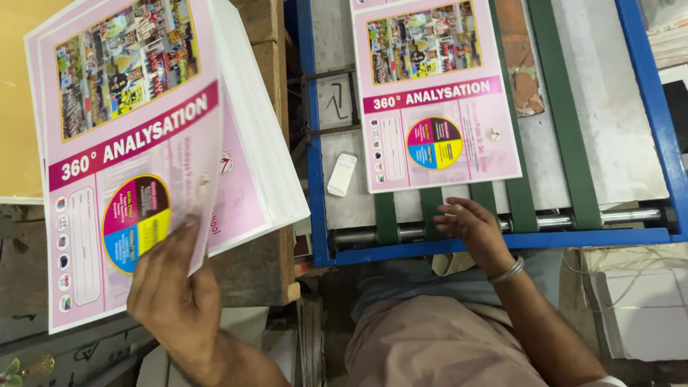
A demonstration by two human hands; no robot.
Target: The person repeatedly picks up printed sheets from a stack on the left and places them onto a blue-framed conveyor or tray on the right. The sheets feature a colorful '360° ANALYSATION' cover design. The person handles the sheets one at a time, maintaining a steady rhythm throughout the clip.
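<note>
On the left, atop a thick stack of pink printed sheets (251, 143), the left hand (172, 287) has the top sheet (136, 179) peeled up, thumb and fingers pinched on its lower edge so it bows away from the pile. Right hand (469, 226) rests w/ fingers loosely spread at the near end of the blue-framed feed table (315, 179), touching the green belts (516, 143) & steel roller (616, 215), just below another pink sheet (437, 93) lying flat on them. Risks, as I judge: fingertips so close to the roller could get nipped (if belts run); the bowed sheet may crease, or drag a 2nd sheet along; a crooked lay would skew the feed
</note>
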